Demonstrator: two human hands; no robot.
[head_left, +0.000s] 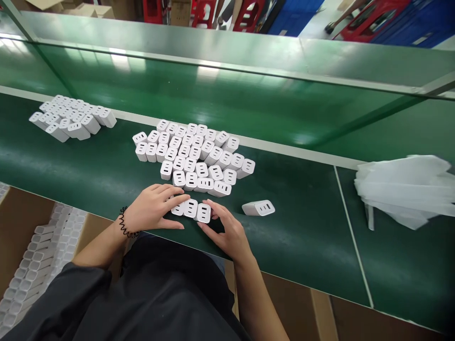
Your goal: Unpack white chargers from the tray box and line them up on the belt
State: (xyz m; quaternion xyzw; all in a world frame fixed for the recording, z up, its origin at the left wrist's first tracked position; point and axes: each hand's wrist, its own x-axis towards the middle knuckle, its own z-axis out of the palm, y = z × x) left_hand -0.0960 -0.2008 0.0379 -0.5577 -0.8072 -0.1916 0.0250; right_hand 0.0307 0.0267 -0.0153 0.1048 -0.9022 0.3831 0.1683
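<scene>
Three white multi-port charger blocks (191,208) stand side by side in a short row near the belt's front edge. My left hand (154,208) lies over the leftmost block, its fingers stretched out and its thumb apart, partly hiding that block. At the row's other end, my right hand (227,229) has thumb and index finger at two corners of the rightmost charger block (204,213). Just beyond is a large group of upright charger blocks (190,151), ports facing up. One more charger block (259,208) lies tilted to the right.
Another cluster of charger blocks (71,116) stands on the green belt (298,237) at far left. A stack of translucent white sleeves (405,189) lies at right. Below left, an open carton (21,208) holds rows of white pieces. A green panel (227,94) borders the far side.
</scene>
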